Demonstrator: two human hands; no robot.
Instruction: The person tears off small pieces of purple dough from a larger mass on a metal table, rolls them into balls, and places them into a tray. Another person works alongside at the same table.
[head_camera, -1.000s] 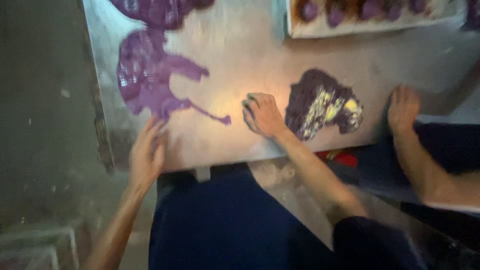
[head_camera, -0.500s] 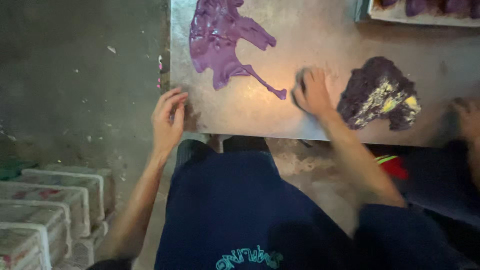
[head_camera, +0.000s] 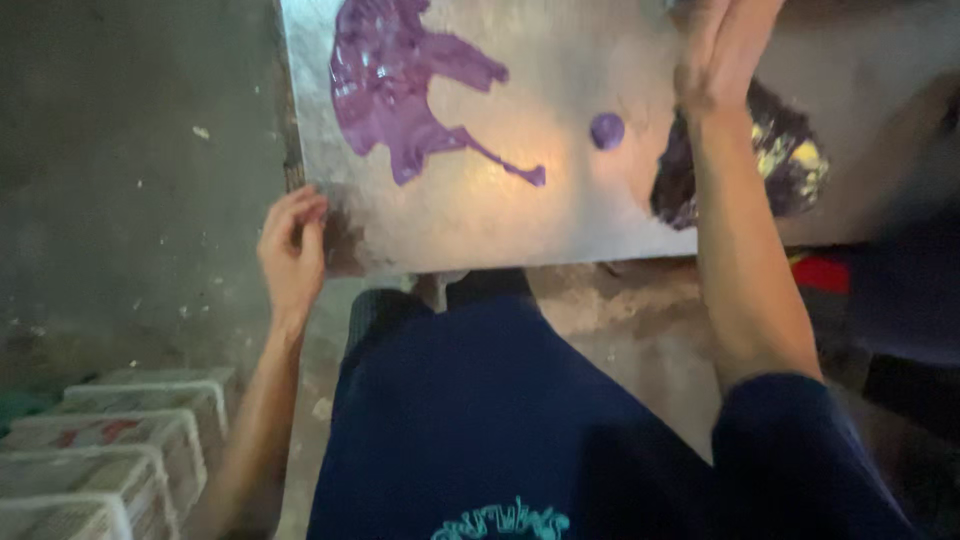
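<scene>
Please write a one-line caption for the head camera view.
Left hand grips the shiny metal tray smeared with purple paste; right hand reaches past a small purple ball.

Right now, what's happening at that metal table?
A person in a dark blue top works at a metal table. The left hand grips the table's near left corner. The right hand is raised at the far edge, over a dark purple dough mound flecked with yellow. A small purple ball lies beside it, and a purple paste smear covers the left part.
</scene>
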